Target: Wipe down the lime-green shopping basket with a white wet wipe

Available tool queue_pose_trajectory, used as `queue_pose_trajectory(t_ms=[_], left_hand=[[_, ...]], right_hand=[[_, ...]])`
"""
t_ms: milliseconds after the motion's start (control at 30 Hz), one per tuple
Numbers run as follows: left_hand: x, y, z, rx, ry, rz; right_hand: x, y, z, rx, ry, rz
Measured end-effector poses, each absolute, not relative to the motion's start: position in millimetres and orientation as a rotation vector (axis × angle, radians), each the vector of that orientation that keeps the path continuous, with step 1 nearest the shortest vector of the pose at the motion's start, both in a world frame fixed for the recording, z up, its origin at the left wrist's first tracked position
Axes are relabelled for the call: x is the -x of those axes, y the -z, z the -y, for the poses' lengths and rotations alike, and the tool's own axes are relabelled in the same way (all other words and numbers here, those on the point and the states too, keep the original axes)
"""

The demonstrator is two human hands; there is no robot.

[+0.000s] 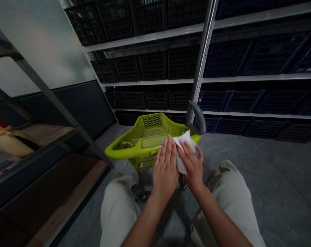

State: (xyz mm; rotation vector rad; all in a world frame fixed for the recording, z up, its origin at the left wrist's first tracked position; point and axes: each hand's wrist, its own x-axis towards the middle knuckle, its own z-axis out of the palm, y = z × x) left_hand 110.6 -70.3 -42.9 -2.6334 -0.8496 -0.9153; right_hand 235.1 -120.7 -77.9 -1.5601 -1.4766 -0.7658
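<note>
A lime-green shopping basket [124, 147] on wheels stands on the floor in front of me, between my knees. My left hand [165, 166] lies flat on its near rim, fingers stretched out together. My right hand [193, 163] presses a white cloth [182, 142] against the rim's right corner, fingers spread over it. A grey pull handle [196, 116] rises just behind the cloth.
Long shelves of dark plastic crates [181, 61] fill the wall ahead. A metal rack with wooden boards [50, 137] stands at my left, holding a red and cream object [6, 139]. The floor [273, 178] is grey concrete.
</note>
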Motion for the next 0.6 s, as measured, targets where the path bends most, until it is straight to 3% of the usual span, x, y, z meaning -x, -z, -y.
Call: queue_pose_trajectory(t_ms=[367,600], left_hand=[[-105.8,39.5,70.4,2.667,0.899,0.841],[-109.2,42.8,69.3,2.647,0.944,0.853]], right_hand=[[-261.9,84.0,126.9,1.584,0.804,1.247],[-235.2,77.2,119.5,1.513,0.780,1.553]])
